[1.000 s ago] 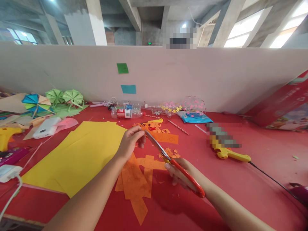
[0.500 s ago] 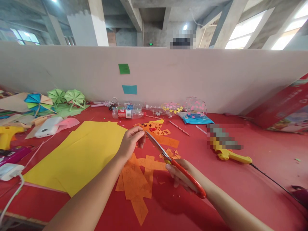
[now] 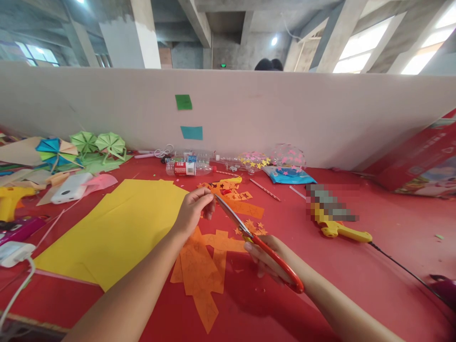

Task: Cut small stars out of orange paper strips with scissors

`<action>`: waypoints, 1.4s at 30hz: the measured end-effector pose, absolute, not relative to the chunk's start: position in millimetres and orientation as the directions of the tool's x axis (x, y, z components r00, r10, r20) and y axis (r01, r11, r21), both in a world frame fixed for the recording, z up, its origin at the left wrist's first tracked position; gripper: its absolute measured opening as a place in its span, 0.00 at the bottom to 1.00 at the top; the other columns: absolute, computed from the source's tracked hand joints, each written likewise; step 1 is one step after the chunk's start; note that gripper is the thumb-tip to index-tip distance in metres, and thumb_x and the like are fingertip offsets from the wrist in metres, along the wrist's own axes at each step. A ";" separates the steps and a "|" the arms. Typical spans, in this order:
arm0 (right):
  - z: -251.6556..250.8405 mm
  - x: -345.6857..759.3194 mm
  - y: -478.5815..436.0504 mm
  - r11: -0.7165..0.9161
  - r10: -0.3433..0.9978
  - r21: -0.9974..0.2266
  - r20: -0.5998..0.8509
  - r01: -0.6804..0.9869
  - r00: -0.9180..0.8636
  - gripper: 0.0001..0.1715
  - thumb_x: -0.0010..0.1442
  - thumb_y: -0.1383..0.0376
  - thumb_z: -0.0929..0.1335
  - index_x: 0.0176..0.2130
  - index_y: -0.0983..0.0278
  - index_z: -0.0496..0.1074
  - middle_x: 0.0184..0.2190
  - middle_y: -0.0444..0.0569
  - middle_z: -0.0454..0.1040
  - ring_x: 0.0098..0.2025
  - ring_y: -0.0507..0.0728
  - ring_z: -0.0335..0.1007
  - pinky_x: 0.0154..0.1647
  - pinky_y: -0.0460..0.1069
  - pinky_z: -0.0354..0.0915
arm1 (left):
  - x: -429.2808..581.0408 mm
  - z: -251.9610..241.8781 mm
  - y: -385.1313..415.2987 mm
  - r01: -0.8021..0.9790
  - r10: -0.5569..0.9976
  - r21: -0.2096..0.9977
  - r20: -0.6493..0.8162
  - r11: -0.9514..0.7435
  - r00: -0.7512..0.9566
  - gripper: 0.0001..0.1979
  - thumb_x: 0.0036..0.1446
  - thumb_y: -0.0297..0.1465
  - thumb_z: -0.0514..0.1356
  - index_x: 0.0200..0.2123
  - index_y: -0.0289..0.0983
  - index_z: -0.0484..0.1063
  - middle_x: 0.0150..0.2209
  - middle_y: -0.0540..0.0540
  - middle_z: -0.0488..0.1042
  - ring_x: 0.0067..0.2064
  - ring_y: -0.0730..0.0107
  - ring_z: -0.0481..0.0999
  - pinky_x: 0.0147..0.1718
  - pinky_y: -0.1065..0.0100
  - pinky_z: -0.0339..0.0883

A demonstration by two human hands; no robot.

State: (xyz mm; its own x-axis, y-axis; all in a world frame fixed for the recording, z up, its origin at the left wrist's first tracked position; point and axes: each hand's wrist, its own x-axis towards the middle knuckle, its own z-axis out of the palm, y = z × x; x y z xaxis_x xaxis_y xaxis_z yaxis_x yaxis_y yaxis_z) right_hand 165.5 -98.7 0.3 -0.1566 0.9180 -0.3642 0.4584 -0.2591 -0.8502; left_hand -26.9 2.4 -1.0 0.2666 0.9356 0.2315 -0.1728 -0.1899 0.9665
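Note:
My right hand [image 3: 269, 259] grips a pair of scissors with orange-red handles [image 3: 256, 242]; the blades point up and left toward my left hand [image 3: 194, 211]. My left hand is pinched shut at the blade tips, on something too small to make out. Beneath both hands lie orange paper scraps [image 3: 203, 268] and small cut-out stars [image 3: 254, 225] on the red tabletop [image 3: 356, 266]. A big yellow paper sheet [image 3: 117, 228] lies just left of my left forearm.
A grey partition wall [image 3: 249, 114] closes the far side. Along it lie a plastic bottle [image 3: 188, 168], star-filled clear pouches [image 3: 285, 156] and folded paper fans [image 3: 96, 142]. A yellow glue gun [image 3: 342, 229] with cable lies right; a red box [image 3: 420, 156] leans at far right.
Almost nothing has moved; both hands hold the same pose at the scissor blades, with only a slight shift of the view.

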 end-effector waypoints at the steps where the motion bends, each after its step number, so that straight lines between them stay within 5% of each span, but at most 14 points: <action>1: 0.0 165.6 -98.6 -0.265 0.918 -0.847 -0.368 0.460 -0.150 0.29 0.52 0.42 0.67 0.21 0.62 0.57 0.13 0.40 0.64 0.09 0.44 0.50 0.09 0.42 0.47 | -26.9 -1.3 2.4 -0.173 0.936 0.967 0.231 -0.189 0.267 0.10 0.52 0.34 0.57 0.21 0.37 0.66 0.18 0.53 0.67 0.17 0.78 0.65 0.17 0.73 0.57; 42: -6.4 159.5 -102.6 -0.234 0.934 -0.903 -0.311 0.362 -0.173 0.34 0.49 0.35 0.63 0.22 0.61 0.58 0.07 0.34 0.56 0.10 0.46 0.54 0.15 0.43 0.55 | -17.9 -8.2 -3.7 -0.252 0.938 0.951 0.240 -0.177 0.248 0.10 0.52 0.33 0.59 0.22 0.35 0.69 0.19 0.53 0.69 0.19 0.80 0.66 0.20 0.75 0.59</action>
